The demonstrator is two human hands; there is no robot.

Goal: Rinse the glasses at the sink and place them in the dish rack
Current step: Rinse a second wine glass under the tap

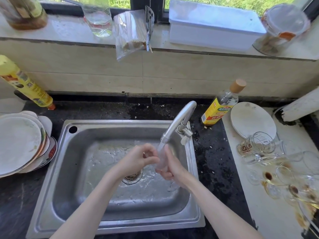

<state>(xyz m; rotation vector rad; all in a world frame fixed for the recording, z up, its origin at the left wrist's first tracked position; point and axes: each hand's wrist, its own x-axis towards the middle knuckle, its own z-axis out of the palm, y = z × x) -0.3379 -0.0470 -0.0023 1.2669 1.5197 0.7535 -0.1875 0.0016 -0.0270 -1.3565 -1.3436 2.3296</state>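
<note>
The dark counter (212, 152) frames a steel sink (110, 219). Soiled glasses (264, 145) lie jumbled on the white board to your right, those nearest the frame edge blurred. Under the tap (179, 123), a clear glass (162, 157) sits between your hands in the running water, its outline hard to trace. Your right hand (174, 168) wraps it from the right; your left hand (139, 159), fingers curled, pinches its left side.
</note>
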